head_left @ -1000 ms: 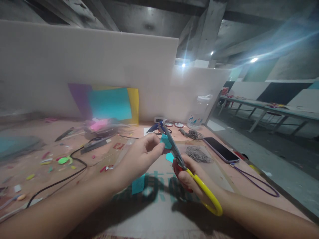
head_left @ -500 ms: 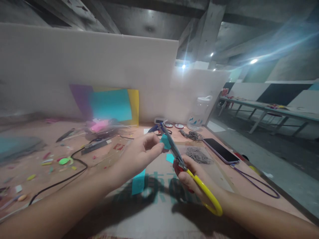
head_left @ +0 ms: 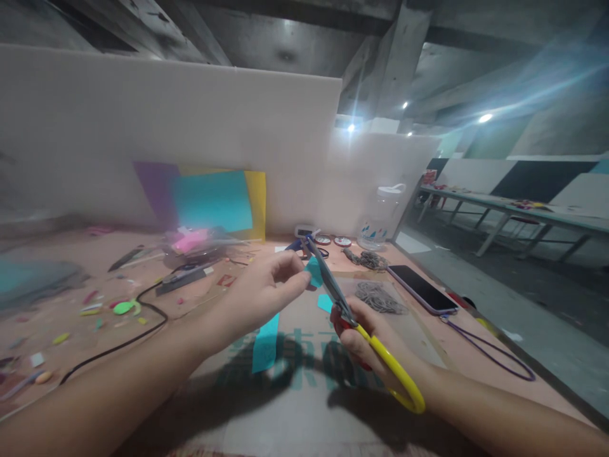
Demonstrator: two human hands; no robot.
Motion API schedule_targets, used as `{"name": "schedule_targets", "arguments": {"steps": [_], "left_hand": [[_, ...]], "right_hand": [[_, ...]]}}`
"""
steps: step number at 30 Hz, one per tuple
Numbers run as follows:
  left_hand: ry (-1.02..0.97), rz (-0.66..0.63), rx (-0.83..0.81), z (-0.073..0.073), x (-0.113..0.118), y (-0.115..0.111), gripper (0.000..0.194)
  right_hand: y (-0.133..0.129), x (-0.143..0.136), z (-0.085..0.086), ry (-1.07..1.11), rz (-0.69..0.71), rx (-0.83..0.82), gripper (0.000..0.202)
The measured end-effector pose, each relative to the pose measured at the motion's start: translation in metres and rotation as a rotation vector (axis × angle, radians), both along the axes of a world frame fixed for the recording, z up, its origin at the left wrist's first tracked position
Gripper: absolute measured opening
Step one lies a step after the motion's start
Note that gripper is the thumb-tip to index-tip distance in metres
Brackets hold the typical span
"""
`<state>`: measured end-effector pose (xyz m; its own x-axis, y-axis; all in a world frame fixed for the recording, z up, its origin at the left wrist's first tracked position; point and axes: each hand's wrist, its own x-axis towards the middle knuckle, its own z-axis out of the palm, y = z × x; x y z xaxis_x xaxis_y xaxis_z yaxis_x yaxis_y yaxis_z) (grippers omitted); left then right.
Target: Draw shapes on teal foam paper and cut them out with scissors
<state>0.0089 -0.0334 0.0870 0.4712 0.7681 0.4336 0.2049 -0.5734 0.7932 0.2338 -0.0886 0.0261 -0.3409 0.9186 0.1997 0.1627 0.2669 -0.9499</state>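
Observation:
Between the thumb and fingers of my left hand [head_left: 269, 285] is a small turquoise paper piece [head_left: 314, 271]. My right hand [head_left: 368, 333] grips a pair of scissors [head_left: 394, 371] with yellow handles. Their long metal blades slant up and left, right beside the paper's edge; whether they touch it I cannot tell. Below, a small turquoise scrap [head_left: 325, 303] and a longer turquoise strip [head_left: 265, 346] lie on the clear sheet over printed characters.
A phone [head_left: 422, 289] with a purple strap lies at the right, near grey string [head_left: 379, 297]. Behind stand a clear bottle [head_left: 378, 219] and coloured sheets [head_left: 214, 202]. At the left are a black cable [head_left: 164, 315], a utility knife [head_left: 126, 258] and scattered scraps.
The turquoise piece in my left hand has turned slightly and shifted a touch left. Both hands keep nearly the same place, and the scissors have barely moved.

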Motion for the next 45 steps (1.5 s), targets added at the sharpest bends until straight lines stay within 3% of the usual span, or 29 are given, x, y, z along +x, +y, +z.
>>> {"name": "schedule_targets", "arguments": {"steps": [18, 37, 45], "left_hand": [[0.056, 0.063, 0.019, -0.002, -0.005, 0.005, 0.025], [0.017, 0.046, 0.045, 0.006, -0.012, 0.008, 0.023], [-0.012, 0.039, 0.024, 0.009, -0.011, 0.008, 0.021]], "right_hand": [[-0.002, -0.001, -0.001, 0.004, 0.011, -0.016, 0.054], [-0.003, -0.002, 0.001, -0.02, 0.012, -0.053, 0.058], [-0.001, -0.004, 0.004, -0.036, 0.012, 0.005, 0.057]]}}
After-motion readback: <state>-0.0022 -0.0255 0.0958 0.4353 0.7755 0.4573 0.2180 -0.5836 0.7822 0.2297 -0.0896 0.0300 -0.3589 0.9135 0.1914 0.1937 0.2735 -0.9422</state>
